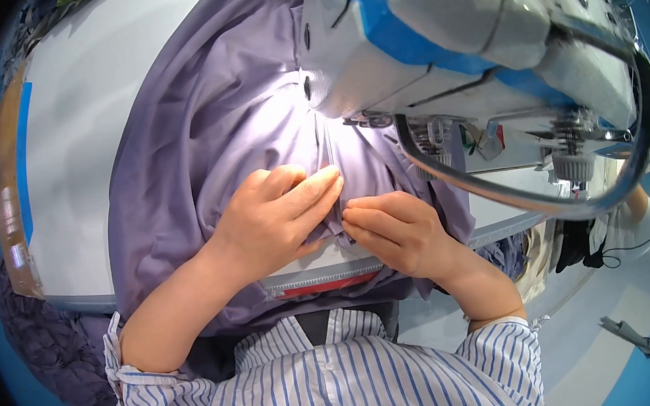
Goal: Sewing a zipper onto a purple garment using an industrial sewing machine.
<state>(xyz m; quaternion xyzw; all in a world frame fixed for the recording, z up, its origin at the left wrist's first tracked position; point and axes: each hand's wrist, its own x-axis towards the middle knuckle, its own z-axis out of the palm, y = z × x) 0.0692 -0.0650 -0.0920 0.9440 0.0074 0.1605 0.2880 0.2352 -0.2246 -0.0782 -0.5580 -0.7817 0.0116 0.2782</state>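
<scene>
A large piece of purple fabric (165,158) lies across the white table and hangs over its near edge. A seam or folded edge runs down the fabric from beneath the lit head of a white and blue sewing machine (356,61). On the left of this line, my left hand (281,208) has its fingers pressed together on the cloth. My right hand (393,227) pinches the fabric just right of the line, a little closer to me. Both hands are close together, short of the needle area, which the machine head partly hides.
A curved metal bar (537,213) sticks out at the machine's right. White tabletop (86,110) shows on the left. A ruler strip (326,280) and red strip lie along the near edge. Bundled dark fabric (50,342) sits lower left. Another person (644,221) is at far right.
</scene>
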